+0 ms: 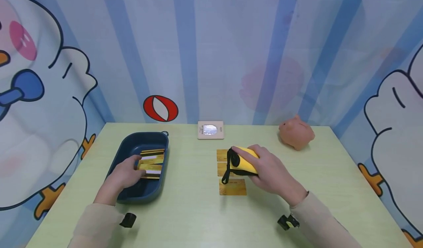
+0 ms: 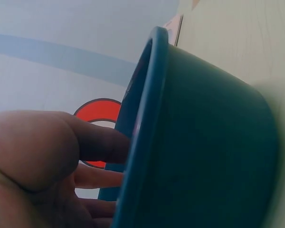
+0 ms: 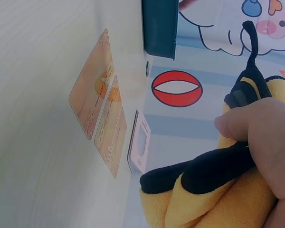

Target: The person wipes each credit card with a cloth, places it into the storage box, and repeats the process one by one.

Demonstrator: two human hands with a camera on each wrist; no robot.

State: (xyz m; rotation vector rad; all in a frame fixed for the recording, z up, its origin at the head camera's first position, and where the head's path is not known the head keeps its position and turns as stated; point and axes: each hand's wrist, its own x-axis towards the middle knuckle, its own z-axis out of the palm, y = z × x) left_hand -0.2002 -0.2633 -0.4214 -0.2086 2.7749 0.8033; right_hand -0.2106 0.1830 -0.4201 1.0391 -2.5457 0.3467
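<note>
In the head view my left hand (image 1: 126, 171) reaches into a dark blue basin (image 1: 123, 148). Its thumb and fingertips lie at the left edge of several gold cards (image 1: 152, 160) with black and white stripes. The left wrist view hides those fingertips behind the basin's rim (image 2: 147, 109), so I cannot tell whether they pinch a card. My right hand (image 1: 269, 169) grips a folded yellow cloth (image 1: 243, 163) with black edging and a black loop, thumb on top. Under and beside this cloth, three gold cards (image 1: 232, 188) lie in a column on the table.
A small pale pink box (image 1: 210, 130) with a shiny window sits at the table's back edge. At the back right stands a pink piggy bank (image 1: 296, 133). Behind the pale table (image 1: 191, 211) hangs a blue striped cartoon curtain (image 1: 218, 49).
</note>
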